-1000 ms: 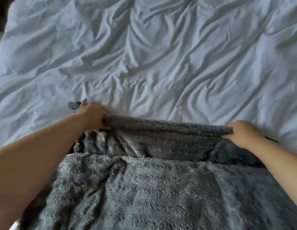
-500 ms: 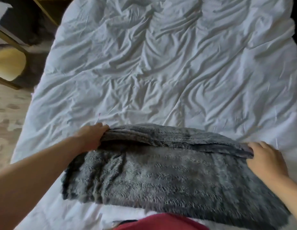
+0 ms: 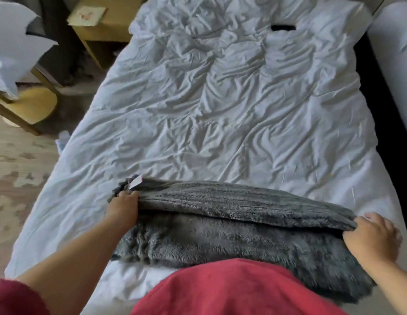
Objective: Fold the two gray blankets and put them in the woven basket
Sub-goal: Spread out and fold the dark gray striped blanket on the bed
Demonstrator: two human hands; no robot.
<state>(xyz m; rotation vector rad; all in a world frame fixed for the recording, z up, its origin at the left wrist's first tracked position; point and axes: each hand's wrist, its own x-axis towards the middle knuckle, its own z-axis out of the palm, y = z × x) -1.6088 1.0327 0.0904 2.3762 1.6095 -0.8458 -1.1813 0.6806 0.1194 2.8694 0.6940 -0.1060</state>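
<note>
I logged one gray blanket [image 3: 232, 223] lying across the lower part of the frame, on the near end of the bed [image 3: 220, 110], whose white sheet was heavily creased. The blanket was folded over itself: a smoother ribbed upper layer lay on a shaggier lower layer, and the lower layer's near edge ran under a red garment [image 3: 232, 289] at the bottom centre. The left hand [image 3: 124, 206], at centre left, gripped the left end of the upper layer. Its fingers were curled round the fold and mostly hidden in the pile, so I could not tell how they were spaced. A small white tag [image 3: 136, 181] stood up from the blanket corner just above that hand. The right hand [image 3: 373, 237], at lower right, held the right end of the same layer. The thumb was tucked against the blanket edge and the fingers [image 3: 372, 216] were bent and slightly spread, with their tips over the sheet. The upper layer ran between the two hands as a long band, and I could not tell whether it was lifted clear of the lower layer. A short dark object [image 3: 283, 27] lay on the sheet at upper right. Pale wooden furniture [image 3: 102, 21] stood beside the bed at upper left, above a patterned floor [image 3: 13, 178].
</note>
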